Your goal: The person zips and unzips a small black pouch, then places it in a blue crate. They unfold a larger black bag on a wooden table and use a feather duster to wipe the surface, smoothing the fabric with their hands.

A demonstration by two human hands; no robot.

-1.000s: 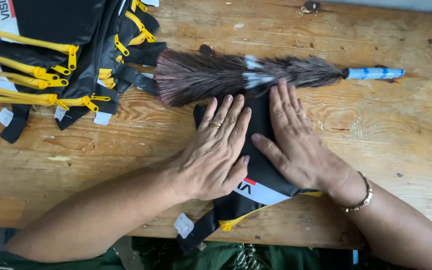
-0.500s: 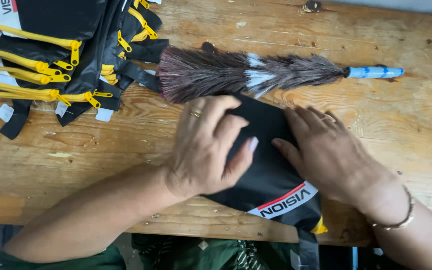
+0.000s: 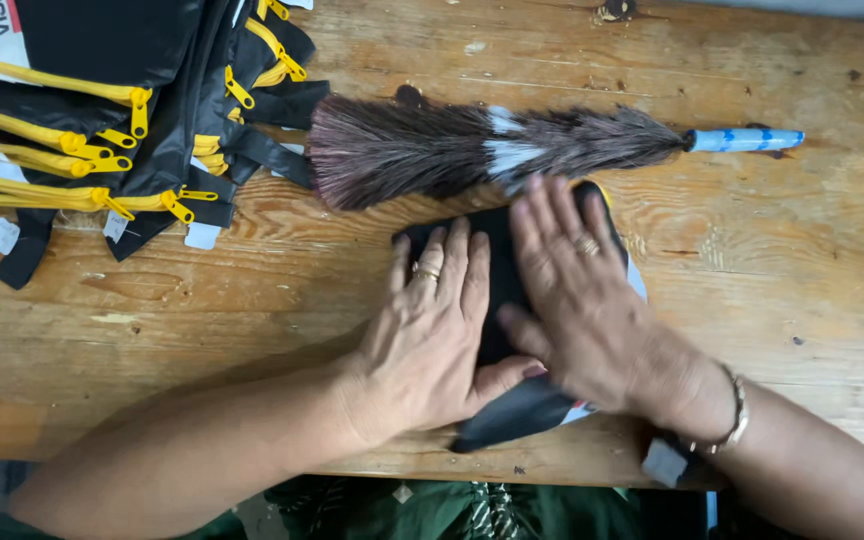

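Black bag (image 3: 497, 250) lay on worktop (image 3: 802, 260), left hand (image 3: 432, 330) and right hand (image 3: 582, 290) pressed flat on it, fingers spread, duster (image 3: 472, 150) just beyond.

Both hands, left hand (image 3: 430, 335) and right hand (image 3: 582, 300), press flat on a black fabric pouch (image 3: 497, 255) on the worn wooden table (image 3: 772, 260), just below a brown feather duster (image 3: 472, 150); stacked black yellow-zippered pouches (image 3: 102, 110) lie top left.

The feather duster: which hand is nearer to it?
Right. The right hand has fingertips touching the feather duster; the left hand lies flat slightly below it.
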